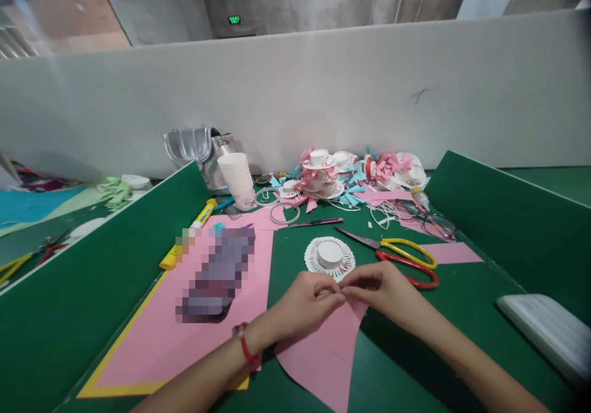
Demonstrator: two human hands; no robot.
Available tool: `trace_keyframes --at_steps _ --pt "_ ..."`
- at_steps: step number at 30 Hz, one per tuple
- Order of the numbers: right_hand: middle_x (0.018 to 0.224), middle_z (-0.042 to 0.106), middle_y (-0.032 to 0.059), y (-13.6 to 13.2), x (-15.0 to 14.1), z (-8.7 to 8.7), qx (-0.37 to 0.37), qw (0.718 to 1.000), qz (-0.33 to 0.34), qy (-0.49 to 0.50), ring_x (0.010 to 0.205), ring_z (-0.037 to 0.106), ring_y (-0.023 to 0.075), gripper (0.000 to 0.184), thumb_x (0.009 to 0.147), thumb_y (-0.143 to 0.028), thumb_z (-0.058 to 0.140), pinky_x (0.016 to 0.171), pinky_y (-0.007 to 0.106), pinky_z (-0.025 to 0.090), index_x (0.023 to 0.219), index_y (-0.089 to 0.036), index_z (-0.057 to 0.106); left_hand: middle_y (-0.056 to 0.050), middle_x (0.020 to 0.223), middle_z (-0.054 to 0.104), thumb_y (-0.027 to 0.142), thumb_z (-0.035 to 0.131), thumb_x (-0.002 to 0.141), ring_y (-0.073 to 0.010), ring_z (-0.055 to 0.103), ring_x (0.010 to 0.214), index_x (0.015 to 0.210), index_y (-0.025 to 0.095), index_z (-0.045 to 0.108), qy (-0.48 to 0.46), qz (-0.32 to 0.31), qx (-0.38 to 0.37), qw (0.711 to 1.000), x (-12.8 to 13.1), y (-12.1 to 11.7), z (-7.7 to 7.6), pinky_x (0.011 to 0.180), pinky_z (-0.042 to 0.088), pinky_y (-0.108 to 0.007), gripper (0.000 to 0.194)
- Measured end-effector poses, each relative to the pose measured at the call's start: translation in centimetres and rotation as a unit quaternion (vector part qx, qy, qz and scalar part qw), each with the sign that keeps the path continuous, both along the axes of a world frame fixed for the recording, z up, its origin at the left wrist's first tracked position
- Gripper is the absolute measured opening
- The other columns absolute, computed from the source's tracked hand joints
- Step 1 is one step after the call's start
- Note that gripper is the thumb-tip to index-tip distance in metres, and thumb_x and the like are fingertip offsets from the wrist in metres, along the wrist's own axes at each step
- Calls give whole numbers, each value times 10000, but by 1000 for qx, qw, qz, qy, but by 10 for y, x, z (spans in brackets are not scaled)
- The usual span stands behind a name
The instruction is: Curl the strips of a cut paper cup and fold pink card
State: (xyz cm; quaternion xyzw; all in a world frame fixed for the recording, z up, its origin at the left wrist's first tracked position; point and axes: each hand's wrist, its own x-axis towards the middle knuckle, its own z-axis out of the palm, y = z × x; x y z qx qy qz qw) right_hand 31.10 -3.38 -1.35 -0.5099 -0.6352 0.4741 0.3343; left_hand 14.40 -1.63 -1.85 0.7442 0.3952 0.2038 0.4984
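A sheet of pink paper point(323, 354) hangs below my two hands, its top edge pinched between them. My left hand point(307, 302), with a red bracelet on the wrist, is closed on the paper with thumb and fingertips. Close beside it, fingertips nearly touching, my right hand point(383, 287) pinches the same edge. Just beyond the hands sits a white cut-paper piece point(330, 256), a fringed disc with a round raised centre. Scissors point(397, 253) with one yellow and one red handle lie to its right, blades partly apart.
Pink sheets point(184, 345), a blurred-out phone point(217, 274) and a glue stick point(203, 215) lie left. Stacked paper cups point(236, 179), tape rings point(285, 213), a craft knife point(318, 222) and finished paper pieces point(321, 176) stand behind. Green dividers point(517, 228) flank the desk; a white object point(545, 333) is right.
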Motion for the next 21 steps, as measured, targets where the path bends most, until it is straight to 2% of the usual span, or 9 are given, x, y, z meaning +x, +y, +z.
trace_keyframes --at_steps 5,8,13,17,19,21 --pt "568 624 7 -3 -3 -2 76 992 5 -101 545 517 143 183 642 -119 480 509 237 377 583 -171 645 73 436 273 221 450 706 -64 224 414 595 147 541 -5 -27 -40 999 1 10 -3 377 168 -196 161" --pt "508 569 -14 -2 -3 -1 83 990 -2 -112 506 473 121 166 603 -101 465 473 219 346 538 -166 604 78 410 275 199 447 682 -59 221 390 588 149 534 -16 -34 -58 998 -1 13 -1 364 175 -191 137" --pt "548 577 -13 7 17 5 56 995 -29 -73 536 506 130 95 603 -147 513 512 228 394 564 -174 595 74 397 309 205 471 681 -57 258 384 585 153 508 -38 -22 -68 997 -8 21 8 370 196 -187 115" --pt "560 573 -6 15 36 8 80 985 -145 -43 530 502 124 56 627 -208 587 516 231 403 580 -178 588 77 417 302 225 485 696 -51 240 397 614 152 519 -56 4 -52 997 -14 30 13 382 168 -187 115" --pt "550 563 -11 16 34 7 79 979 -187 12 520 503 120 101 653 -279 601 529 238 415 625 -182 598 69 446 326 249 493 701 -51 252 411 632 148 527 -63 24 -48 997 -15 32 13 389 163 -186 127" --pt "601 597 0 14 25 5 47 982 -169 69 561 541 132 158 655 -332 612 560 249 439 699 -180 614 56 479 356 265 503 698 -54 282 430 638 141 531 -69 35 -49 996 -14 31 13 400 177 -185 140"
